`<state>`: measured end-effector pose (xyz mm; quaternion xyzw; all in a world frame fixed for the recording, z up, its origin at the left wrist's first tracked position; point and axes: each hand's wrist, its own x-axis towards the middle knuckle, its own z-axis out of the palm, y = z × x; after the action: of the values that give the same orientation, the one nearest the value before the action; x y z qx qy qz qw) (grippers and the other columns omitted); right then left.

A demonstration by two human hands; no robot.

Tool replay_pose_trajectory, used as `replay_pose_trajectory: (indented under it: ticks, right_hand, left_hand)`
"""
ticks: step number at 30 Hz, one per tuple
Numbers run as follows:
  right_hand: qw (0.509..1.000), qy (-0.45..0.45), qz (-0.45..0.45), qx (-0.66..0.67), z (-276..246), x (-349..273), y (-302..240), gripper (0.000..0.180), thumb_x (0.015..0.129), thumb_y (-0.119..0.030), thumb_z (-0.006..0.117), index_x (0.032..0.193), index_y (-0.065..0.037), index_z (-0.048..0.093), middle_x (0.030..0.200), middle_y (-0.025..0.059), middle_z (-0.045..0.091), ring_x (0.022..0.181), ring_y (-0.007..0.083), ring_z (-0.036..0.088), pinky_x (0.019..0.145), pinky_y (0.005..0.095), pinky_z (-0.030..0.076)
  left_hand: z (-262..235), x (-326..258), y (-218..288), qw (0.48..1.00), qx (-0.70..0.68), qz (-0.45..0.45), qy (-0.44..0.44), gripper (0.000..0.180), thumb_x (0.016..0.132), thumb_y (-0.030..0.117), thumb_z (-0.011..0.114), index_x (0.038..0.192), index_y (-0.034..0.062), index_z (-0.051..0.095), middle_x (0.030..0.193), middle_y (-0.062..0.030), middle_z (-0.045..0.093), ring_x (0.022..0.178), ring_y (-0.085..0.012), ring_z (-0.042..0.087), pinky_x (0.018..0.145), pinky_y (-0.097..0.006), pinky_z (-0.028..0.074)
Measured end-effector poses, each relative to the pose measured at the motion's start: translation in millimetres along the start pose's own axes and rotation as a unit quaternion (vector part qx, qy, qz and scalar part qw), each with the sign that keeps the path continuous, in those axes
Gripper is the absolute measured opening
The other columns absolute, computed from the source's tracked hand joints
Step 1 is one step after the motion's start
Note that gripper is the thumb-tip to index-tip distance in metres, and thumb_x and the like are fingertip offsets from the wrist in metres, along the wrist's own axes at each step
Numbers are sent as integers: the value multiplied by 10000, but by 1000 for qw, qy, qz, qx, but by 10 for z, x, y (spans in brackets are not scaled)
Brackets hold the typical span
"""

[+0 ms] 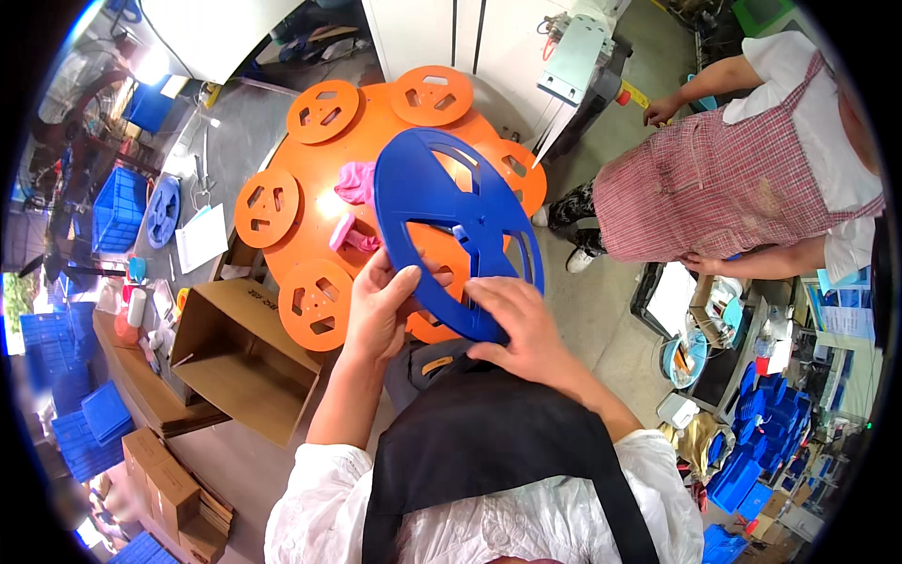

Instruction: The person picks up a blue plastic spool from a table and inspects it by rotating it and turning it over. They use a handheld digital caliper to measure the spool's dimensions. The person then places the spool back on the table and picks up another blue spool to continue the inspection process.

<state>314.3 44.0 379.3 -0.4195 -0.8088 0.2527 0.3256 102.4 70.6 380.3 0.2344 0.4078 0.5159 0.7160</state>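
Note:
A large blue plastic reel [399, 183] with wide cut-out windows is held up tilted in front of me, over the near side of the orange round table [310, 211]. My left hand [381, 301] pinches its lower left rim, thumb on the near face and fingers partly hidden behind. On the lower right rim, my right hand [521, 329] is closed, with its fingers over the edge and the thumb below. Past the reel's left edge lie a pink cloth [355, 181] and a small pink piece [343, 230] on the table.
Several orange slotted discs [267, 208] ring the table's edge. An open cardboard box [249, 352] stands at near left. A grey bench [235, 141] at left bears another blue reel [163, 211]. A co-worker in a checked apron [676, 188] stands at right, beside a small machine [575, 61].

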Motion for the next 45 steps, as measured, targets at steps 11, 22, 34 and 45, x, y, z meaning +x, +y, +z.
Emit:
replay_pose_trajectory:
  ticks: [11, 22, 34, 45]
  right_hand:
    - [957, 159, 108, 219, 128, -362, 304, 233, 875, -212, 613, 966, -26, 507, 1023, 145, 550, 1006, 298, 524, 904, 384, 402]
    - [780, 189, 348, 485, -111, -427, 446, 107, 979, -137, 542, 1004, -42, 498, 924, -15, 517, 856, 50, 473, 765, 219, 422]
    - [696, 199, 374, 580, -562, -407, 1013, 291, 996, -317, 502, 955, -38, 574, 909, 41, 552, 981, 159, 567, 881, 307, 444]
    - [790, 114, 406, 445, -479, -47, 1017, 360, 885, -259, 662, 1138, -17, 576, 1113, 104, 598, 1044, 156, 565, 930, 294, 443]
  left_hand:
    - [548, 222, -269, 988, 139, -10, -64, 351, 892, 162, 656, 1146, 9, 467, 974, -64, 596, 844, -124, 610, 714, -250, 518]
    - [638, -87, -1063, 905, 387, -55, -167, 821, 847, 69, 585, 1494, 73, 80, 1510, -236, 189, 1381, -370, 285, 1043, -456, 378]
    - [839, 82, -908, 860, 507, 10, -60, 199, 914, 87, 480, 1075, -8, 551, 701, -200, 586, 638, -387, 609, 611, -392, 485]
    - [935, 380, -928, 840, 540, 39, -31, 182, 935, 132, 469, 975, -17, 566, 677, -214, 600, 624, -342, 622, 602, -397, 488]
